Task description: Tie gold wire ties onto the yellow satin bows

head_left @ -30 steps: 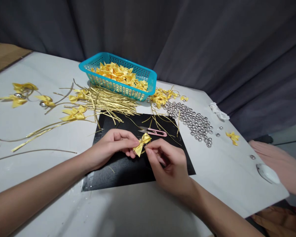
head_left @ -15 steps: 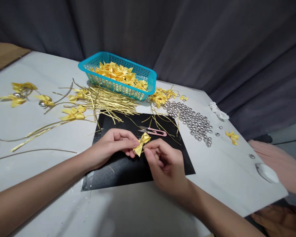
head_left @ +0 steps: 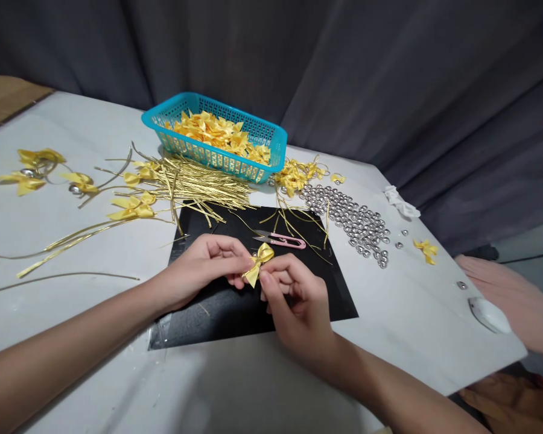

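A yellow satin ribbon bow [head_left: 259, 264] is held above the black mat [head_left: 235, 322]. My left hand [head_left: 212, 265] is closed, its thumb and fingers gripping the bow's left side. At the bow's lower right edge, my right hand [head_left: 294, 295] pinches with thumb and forefinger; whether it grips the ribbon or a thin gold tie there is too small to tell. Just beyond the bow lie pink-handled thread snips [head_left: 286, 240], blades pointing left. Gold twist ties [head_left: 208, 187] are heaped past the mat's far edge.
A turquoise basket [head_left: 278, 158] of yellow bows stands at the back. Small silver bells [head_left: 348, 220] spread to the right of the mat. Loose bows [head_left: 133, 206] and ties lie at left. A white computer mouse [head_left: 489, 315] sits near the right table edge.
My right hand has shifted slightly left, closer in against the bow. My left hand keeps its hold almost unmoved.
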Demonstrator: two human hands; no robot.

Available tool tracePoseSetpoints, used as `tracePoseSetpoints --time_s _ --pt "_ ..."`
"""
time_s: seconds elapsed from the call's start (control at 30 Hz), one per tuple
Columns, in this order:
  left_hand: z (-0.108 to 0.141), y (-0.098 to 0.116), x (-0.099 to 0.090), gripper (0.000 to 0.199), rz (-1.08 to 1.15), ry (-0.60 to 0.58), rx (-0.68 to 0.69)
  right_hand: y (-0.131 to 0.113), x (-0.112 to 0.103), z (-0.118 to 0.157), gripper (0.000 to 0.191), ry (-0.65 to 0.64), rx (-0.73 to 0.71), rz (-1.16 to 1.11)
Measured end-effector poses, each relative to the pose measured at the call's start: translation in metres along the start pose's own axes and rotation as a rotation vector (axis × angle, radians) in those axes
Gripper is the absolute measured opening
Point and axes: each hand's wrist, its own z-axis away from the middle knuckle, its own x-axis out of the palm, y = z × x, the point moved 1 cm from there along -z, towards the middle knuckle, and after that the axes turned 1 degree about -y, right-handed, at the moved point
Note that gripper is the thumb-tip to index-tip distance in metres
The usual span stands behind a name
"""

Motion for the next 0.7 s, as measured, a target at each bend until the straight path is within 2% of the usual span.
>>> tracePoseSetpoints --time_s 0.47,0.7 --pt "0.0 -0.005 0.002 0.011 0.102 -0.025 0.025 0.005 0.009 0.006 0.012 0.035 0.105 -0.13" --pt "0.002 -0.005 0.003 0.01 0.085 -0.023 0.033 0.007 0.011 0.008 0.011 0.053 0.148 -0.203"
